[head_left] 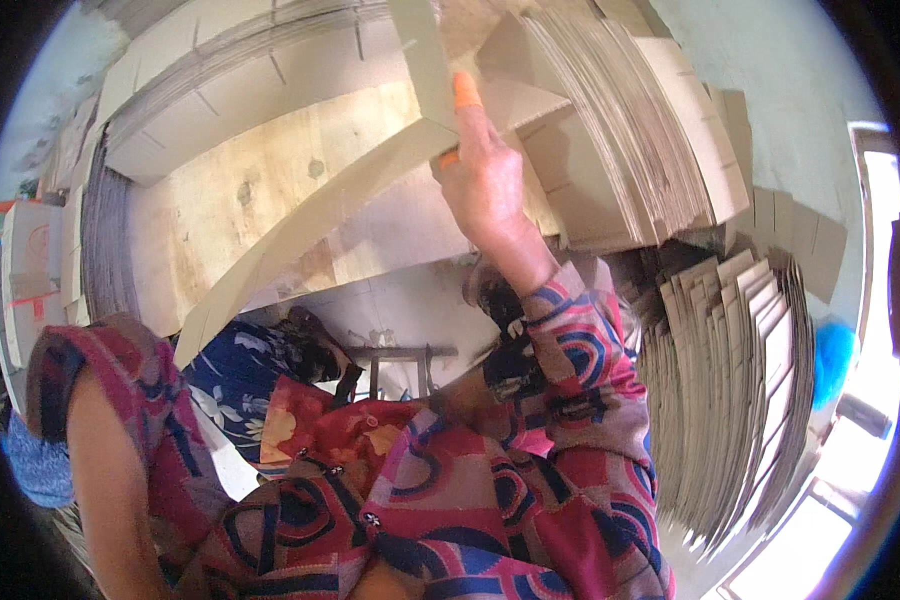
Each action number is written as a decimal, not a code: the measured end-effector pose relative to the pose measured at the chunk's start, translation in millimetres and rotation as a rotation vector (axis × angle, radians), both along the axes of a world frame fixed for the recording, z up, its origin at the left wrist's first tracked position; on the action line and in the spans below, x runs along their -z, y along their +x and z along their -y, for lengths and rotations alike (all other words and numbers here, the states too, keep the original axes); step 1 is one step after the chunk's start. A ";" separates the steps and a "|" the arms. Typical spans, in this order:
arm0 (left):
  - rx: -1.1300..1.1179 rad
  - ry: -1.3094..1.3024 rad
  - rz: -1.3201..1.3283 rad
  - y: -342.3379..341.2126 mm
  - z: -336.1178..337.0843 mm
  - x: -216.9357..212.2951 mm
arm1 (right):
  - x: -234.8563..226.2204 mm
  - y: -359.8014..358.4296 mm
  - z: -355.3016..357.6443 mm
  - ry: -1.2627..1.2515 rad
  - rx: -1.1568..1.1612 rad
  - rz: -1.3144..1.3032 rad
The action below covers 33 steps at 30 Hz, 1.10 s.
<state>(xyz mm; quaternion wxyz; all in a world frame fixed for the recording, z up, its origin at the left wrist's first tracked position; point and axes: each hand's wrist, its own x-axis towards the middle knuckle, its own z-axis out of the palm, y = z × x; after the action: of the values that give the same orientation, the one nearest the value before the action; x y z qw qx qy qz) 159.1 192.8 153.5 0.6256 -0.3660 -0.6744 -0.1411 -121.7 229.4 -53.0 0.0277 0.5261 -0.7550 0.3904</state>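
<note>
My right hand (485, 175) is raised in the upper middle of the view, with an orange rubber cover on one fingertip. It grips a bent, flat piece of brown cardboard (310, 240) at its fold; one flap runs down to the left, the other points up. Under the cardboard lies a pale wooden board (260, 190). My left arm (110, 470) hangs at the lower left in a patterned sleeve, and its hand is out of the picture. My patterned red and blue clothing fills the lower middle.
A leaning stack of flat cardboard blanks (620, 120) stands just right of my hand, and another tall stack (730, 380) is at the right. More stacked sheets (100, 240) line the left side. A small metal frame (400, 365) sits below the board.
</note>
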 end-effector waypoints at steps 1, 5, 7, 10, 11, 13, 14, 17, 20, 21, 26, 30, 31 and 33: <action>0.015 0.025 0.002 2.5 2.0 1.5 | -0.9 -0.3 -0.5 -0.011 0.003 0.003; 0.015 0.264 0.129 2.0 11.0 3.1 | -10.8 5.4 3.6 0.005 -0.015 0.060; -0.021 0.548 0.292 -8.8 28.3 11.4 | -11.5 8.3 7.0 -0.020 -0.031 0.059; -0.126 1.048 0.715 -70.7 92.0 60.9 | -13.4 -2.9 -3.4 -0.024 0.029 -0.042; -0.274 1.122 0.868 -84.5 118.7 66.8 | -17.4 5.5 1.2 0.046 0.001 0.070; -0.682 0.680 1.013 -124.0 190.6 120.6 | -16.5 6.5 2.7 0.063 0.016 0.062; -0.883 0.434 1.057 -129.0 213.1 136.7 | -16.3 8.7 5.2 0.069 0.014 0.068; -1.240 -0.018 1.218 -154.4 243.1 161.9 | -16.0 7.3 4.4 0.040 0.058 0.068; -1.351 0.013 1.218 -166.3 251.3 182.7 | -25.1 10.3 3.8 0.039 0.052 0.117; -1.349 0.011 1.202 -168.0 253.8 193.5 | -25.4 11.0 3.7 0.046 0.060 0.142; -1.259 0.075 1.070 -161.5 265.1 233.8 | -31.0 18.6 3.1 0.084 0.105 0.266; -1.204 0.122 1.091 -159.7 265.5 229.4 | -26.8 18.2 2.7 0.001 0.072 0.230; -1.169 0.153 1.074 -157.0 262.6 228.6 | -25.6 17.5 1.3 0.015 0.074 0.238; -1.129 0.169 1.043 -156.7 257.4 226.2 | -26.2 16.2 -1.3 0.048 0.081 0.253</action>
<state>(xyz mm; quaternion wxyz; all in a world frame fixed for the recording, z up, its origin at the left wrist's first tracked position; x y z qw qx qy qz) 2.5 -64.6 -72.6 0.2297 0.1960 -0.9533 -0.0058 -105.5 230.7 -26.8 -0.0645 0.4424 -0.7822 0.4340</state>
